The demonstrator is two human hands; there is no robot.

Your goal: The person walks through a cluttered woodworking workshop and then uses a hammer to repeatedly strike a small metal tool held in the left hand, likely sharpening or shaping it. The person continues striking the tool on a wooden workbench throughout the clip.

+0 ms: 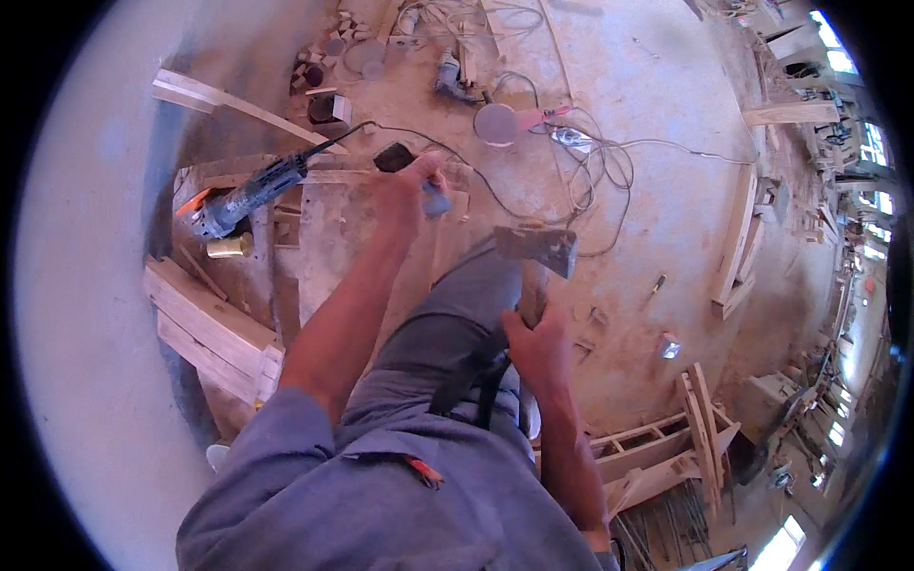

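My right hand (543, 347) is closed round the wooden handle of a hatchet (550, 249), whose broad, worn metal head lies over my knee. The fingers of my left hand (415, 190) are curled round something. From that hand a dark, square-ended block (393, 157) sticks out at the far side, and a grey rounded piece (436, 203) shows at the near side. Whether these two are one thing I cannot tell. My left hand is above a worn wooden bench (324, 224), and its fingertips are partly hidden.
A corded power tool (248, 202) rests at the left, over stacked timber (214, 319). Beyond are a drill (452, 78), a round disc (496, 125) and a tangled cable (624, 181). Wooden frames (647, 452) lie at the near right, and a pale wall (95, 285) rises on the left.
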